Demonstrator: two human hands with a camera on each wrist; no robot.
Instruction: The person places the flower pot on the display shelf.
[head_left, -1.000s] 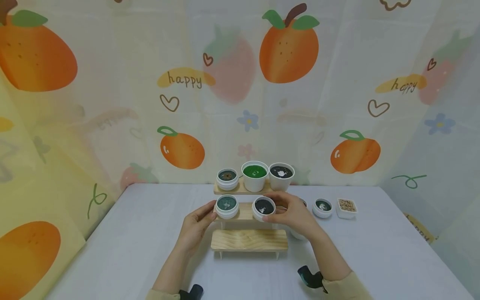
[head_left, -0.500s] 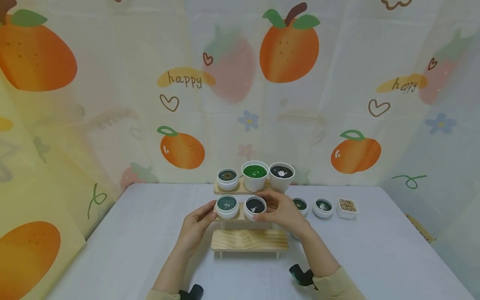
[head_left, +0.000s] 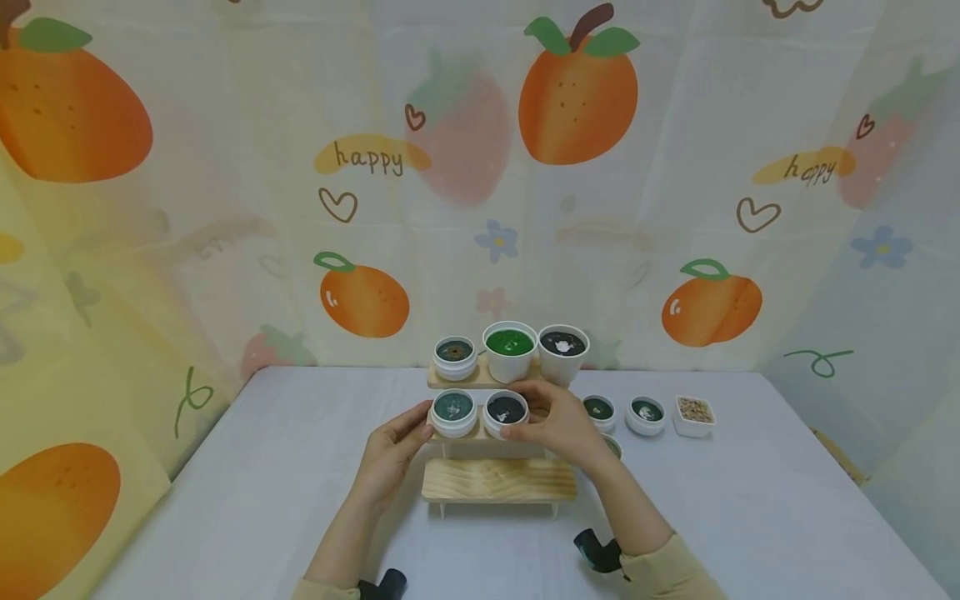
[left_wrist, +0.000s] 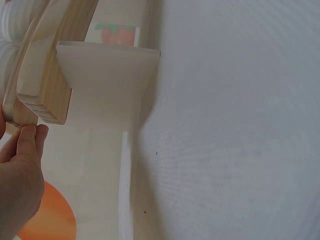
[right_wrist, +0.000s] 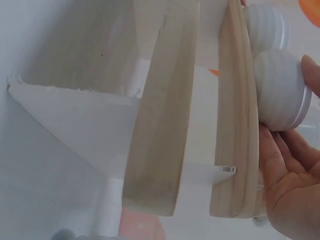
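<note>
My right hand (head_left: 558, 423) holds a small white round jar with a dark, white-flecked top (head_left: 506, 408) by its right side, on the middle wooden shelf (head_left: 480, 431). In the right wrist view, thumb and fingers lie around this jar (right_wrist: 280, 90), which sits on the board. Close on its left stands another white jar with a grey-green top (head_left: 453, 408). My left hand (head_left: 393, 450) grips the left end of the middle shelf, beside that jar. In the left wrist view, its fingertips (left_wrist: 32, 132) meet the end of the board (left_wrist: 22, 112).
The upper shelf (head_left: 483, 379) bears a small jar (head_left: 455, 358), a green-topped cup (head_left: 510, 350) and a dark-topped cup (head_left: 562, 350). In front is the lower wooden shelf (head_left: 498, 481). On the right are more jars (head_left: 645, 415) and a square tub of beige bits (head_left: 694, 417).
My right hand has slid the dark-topped jar left along the middle shelf, up close to the grey-green one. Jars behind the right hand now show more. The left hand has stayed in place.
</note>
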